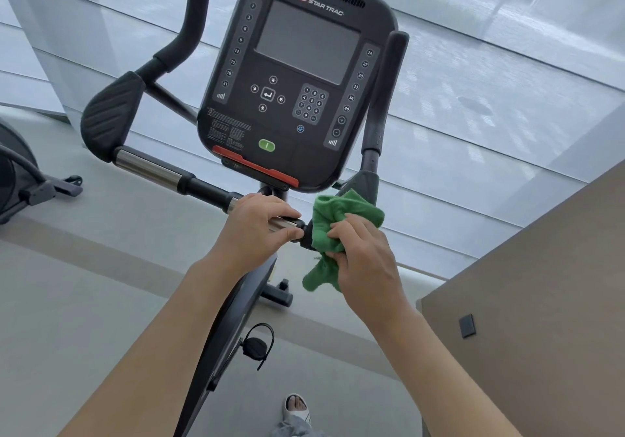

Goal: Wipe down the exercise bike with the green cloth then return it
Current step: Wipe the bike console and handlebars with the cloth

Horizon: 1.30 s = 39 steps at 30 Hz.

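Exercise bike [216,318]: only the upper front part is in frame. Seat and most of the frame are cut off below; the top of the left handlebar upright runs out of the upper edge. The body panel is partly hidden behind the left forearm. One pedal [256,347] with strap shows near the floor.

Console [297,74]: screen dark. Brand reads "STAR TRAC" above the screen. Left column numbered 1 to 21, right column 24 to 40; central keypad 0–9; green button and red strip at the lower edge. Fine print block at lower left is too small to read.

Second machine [20,172] at far left: cropped, type unclear.

Handlebar [152,169]: horizontal bar with chrome sections, running under the console.

Green cloth [333,223]: bunched on the handlebar just right of centre, tail hanging below.

Left hand [257,230]: fingers curled around a chrome section, thumb underneath, closed grip.

Right hand [363,257]: fingers closed, pressing the cloth onto the bar; the bar beneath is hidden.
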Motion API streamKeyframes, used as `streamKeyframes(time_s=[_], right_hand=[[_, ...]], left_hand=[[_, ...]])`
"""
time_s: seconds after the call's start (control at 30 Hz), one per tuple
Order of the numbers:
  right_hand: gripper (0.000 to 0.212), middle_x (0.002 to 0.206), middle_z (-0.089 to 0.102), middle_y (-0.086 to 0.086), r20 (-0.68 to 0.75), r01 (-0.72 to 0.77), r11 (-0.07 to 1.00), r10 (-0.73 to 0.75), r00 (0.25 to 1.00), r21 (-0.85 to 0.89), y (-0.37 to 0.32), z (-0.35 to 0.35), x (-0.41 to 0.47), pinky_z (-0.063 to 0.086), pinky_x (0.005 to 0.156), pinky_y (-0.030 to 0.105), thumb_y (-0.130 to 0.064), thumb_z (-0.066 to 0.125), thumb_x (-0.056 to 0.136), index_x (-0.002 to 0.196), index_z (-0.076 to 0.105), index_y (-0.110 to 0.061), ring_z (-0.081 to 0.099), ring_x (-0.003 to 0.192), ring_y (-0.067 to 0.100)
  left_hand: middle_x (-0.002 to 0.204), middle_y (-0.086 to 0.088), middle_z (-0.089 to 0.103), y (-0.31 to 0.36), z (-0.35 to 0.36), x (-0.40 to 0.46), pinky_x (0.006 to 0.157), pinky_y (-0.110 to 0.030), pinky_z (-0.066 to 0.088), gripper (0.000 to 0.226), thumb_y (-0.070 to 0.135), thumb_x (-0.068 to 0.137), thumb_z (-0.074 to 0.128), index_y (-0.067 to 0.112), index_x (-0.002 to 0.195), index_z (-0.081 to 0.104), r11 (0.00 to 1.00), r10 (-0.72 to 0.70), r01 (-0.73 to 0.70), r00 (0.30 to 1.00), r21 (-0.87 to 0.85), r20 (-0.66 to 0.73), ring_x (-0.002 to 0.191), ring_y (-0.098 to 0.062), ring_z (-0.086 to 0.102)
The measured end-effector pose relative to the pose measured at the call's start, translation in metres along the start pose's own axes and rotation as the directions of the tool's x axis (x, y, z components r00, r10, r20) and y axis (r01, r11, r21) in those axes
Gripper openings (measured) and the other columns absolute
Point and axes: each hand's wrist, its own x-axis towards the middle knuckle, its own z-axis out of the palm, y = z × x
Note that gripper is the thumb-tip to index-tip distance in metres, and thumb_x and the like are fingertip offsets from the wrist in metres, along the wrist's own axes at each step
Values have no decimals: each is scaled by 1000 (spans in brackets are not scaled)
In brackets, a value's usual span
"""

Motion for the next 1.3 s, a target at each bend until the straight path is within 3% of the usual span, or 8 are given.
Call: streamKeyframes(time_s=[0.17, 0.33, 0.47, 0.63, 0.7, 0.8, 0.9, 1.3], right_hand=[[20, 109, 69, 8, 13, 13, 996, -15, 1000, 88, 5, -5, -23, 45, 95, 28, 5, 60, 80, 95, 67, -7, 56, 113, 23], [27, 109, 65, -4, 109, -54, 972, 30, 994, 228, 14, -23, -32, 49, 92, 36, 9, 62, 83, 101, 66, -11, 56, 110, 20], [37, 115, 69, -3, -39, -47, 965, 59, 997, 258, 18, -50, -13, 48, 102, 29, 19, 68, 81, 105, 70, -9, 60, 115, 21], [31, 117, 70, -4, -180, -21, 974, 63, 982, 223, 34, -66, 51, 47, 105, 29, 10, 72, 83, 107, 69, -9, 62, 118, 22], [30, 118, 69, -4, -142, -55, 977, 86, 986, 207, 44, -54, 74, 45, 105, 29, 6, 73, 84, 108, 68, -11, 61, 118, 23], [31, 131, 64, -4, 9, -93, 988, 92, 996, 121, 49, -21, 87, 43, 109, 41, -10, 72, 89, 119, 68, -16, 53, 125, 24], [37, 139, 61, -10, 29, -112, 993, 111, 993, 34, 47, -5, 77, 40, 113, 46, -24, 69, 95, 132, 68, -23, 45, 135, 22], [35, 127, 71, -3, -25, -125, 986, 128, 991, 111, 40, -6, 35, 45, 109, 45, 1, 59, 92, 120, 76, -13, 52, 126, 25]], left_hand=[[105, 14, 75, -2, 1, 0, 99, -37, 43, 32, 44, 81, 84, 27, 108, 81, 1000, 16, -16, 1000, -1, -20, 102, -13, 59], [103, 14, 75, -3, 2, 0, 98, -38, 42, 31, 42, 82, 86, 27, 109, 81, 1000, 29, -28, 999, 12, -32, 102, -14, 59], [102, 14, 75, -3, 3, 0, 98, -37, 42, 30, 41, 82, 86, 27, 108, 81, 999, 32, -31, 999, 16, -37, 100, -13, 59], [102, 13, 76, 0, 3, 0, 93, -29, 36, 34, 47, 81, 80, 26, 107, 82, 1000, 29, -29, 998, 9, -53, 100, -12, 59], [101, 14, 75, 1, 2, 0, 92, -26, 33, 38, 51, 79, 74, 27, 106, 82, 1000, 17, -17, 999, 4, -49, 99, -9, 57], [101, 17, 75, 0, 2, 0, 98, -36, 40, 38, 54, 78, 73, 30, 106, 81, 1000, -8, 8, 1000, 7, -29, 100, -10, 57], [100, 16, 75, -1, 2, 0, 98, -39, 42, 34, 50, 79, 78, 29, 106, 81, 1000, -10, 10, 1000, 9, -30, 100, -11, 57], [102, 15, 75, 1, 2, -1, 99, -39, 43, 39, 54, 79, 72, 29, 107, 81, 1000, -4, 5, 1000, 28, -19, 101, -13, 59]])
